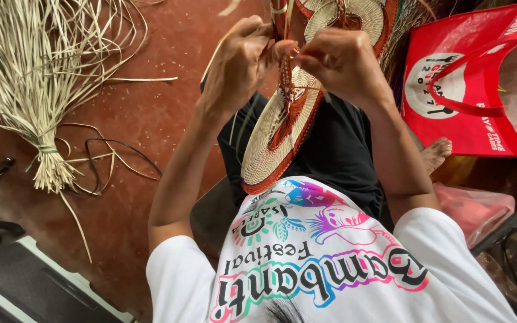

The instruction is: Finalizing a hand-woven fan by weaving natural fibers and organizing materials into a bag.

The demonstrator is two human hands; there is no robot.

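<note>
Directly between both hands stood a woven fan (pixel 273 140), resting on the lap, its long axis running up to the fingers. Left hand (pixel 240 63) gripped its upper edge; right hand (pixel 339 63) pinched a thin strand. Palm strips (pixel 37 66) lay well apart on the red floor (pixel 151 107).

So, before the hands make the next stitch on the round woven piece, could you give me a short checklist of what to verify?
1. Left hand grips the round cream woven disc with the red-orange rim at its upper edge: ok.
2. Right hand pinches at the same edge: ok.
3. Disc rests on the lap in black trousers: ok.
4. Strand tension between the fingers: cannot tell.
5. Tied bundle of pale dried straw strips lies on the red-brown floor at the left, apart from both hands: ok.
</note>
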